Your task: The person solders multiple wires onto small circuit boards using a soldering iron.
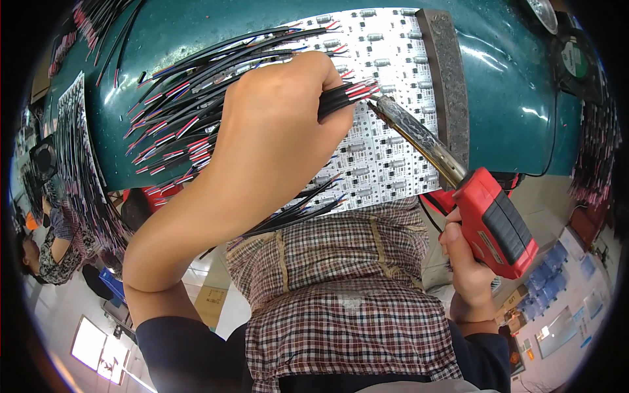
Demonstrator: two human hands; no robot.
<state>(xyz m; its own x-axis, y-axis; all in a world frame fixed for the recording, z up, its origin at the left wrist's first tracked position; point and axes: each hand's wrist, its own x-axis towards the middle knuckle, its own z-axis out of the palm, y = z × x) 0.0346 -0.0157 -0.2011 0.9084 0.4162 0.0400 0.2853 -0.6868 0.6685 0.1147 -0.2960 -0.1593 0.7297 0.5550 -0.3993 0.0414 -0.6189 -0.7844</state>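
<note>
My left hand (275, 124) grips a bunch of black wires (341, 98), ends over the white circuit board (386, 150) on the green bench (511, 111); my right hand (468, 262) holds the red soldering iron (485, 216), tip touching the ends to join them

Left hand (275, 124) fisted, fingers curled tight; right hand (468, 262) clenched, wrist bent

Head view: single wide fisheye, worn on the head, looking steeply down and close onto the dark green workbench (511, 111) at 12 o'clock; forearms enter from 6 o'clock.
</note>
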